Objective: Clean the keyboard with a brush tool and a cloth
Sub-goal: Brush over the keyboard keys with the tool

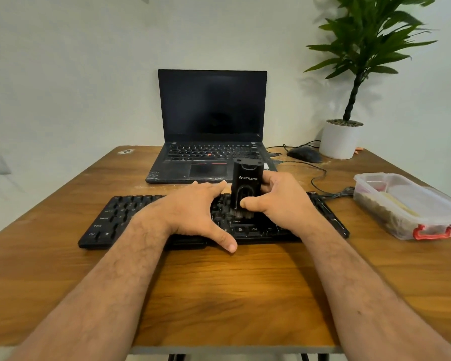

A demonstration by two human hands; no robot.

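The right hand [276, 199] clamps its grip on the upright brush [244, 190], bristles down on the keyboard's [120, 217] right-centre keys, while the left hand [193, 212] lies flat steadying it, so strokes should follow the keyboard's left-right long axis.

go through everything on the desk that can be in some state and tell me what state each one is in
Laptop: lid open, screen dark.
Brush tool: upright, bristles down on the keyboard.
Right hand: grips the brush tool.
Left hand: fingers spread, resting on the keyboard.
Plastic container: lid on.
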